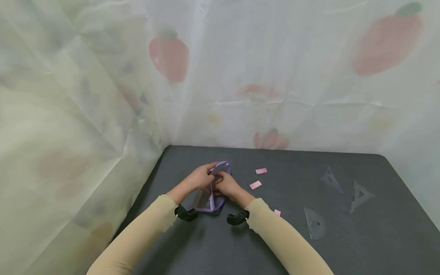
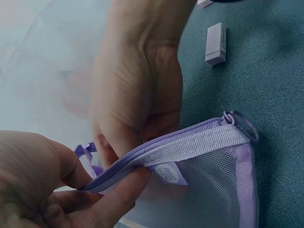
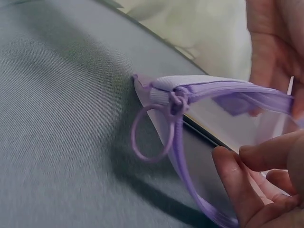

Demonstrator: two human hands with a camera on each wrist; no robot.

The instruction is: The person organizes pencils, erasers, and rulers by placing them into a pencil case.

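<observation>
Your two forearms, in beige sleeves, reach forward and angle inward so that both hands meet over the purple mesh pouch, which lies on the dark table near its left rear corner, just beside the draped cloth backdrop. Your left hand pinches the zipper edge of the pouch between thumb and forefinger, fingers curled, lifting that edge off the table. Your right hand faces it from the other side, palm turned toward the left hand, fingers bent round the same zipper band. The ring pull hangs from the slider at the pouch's end, resting against the table. Two pink erasers lie near your right hand, a third small pink piece sits just beside your right sleeve, and three clear rulers are well apart to the right.
</observation>
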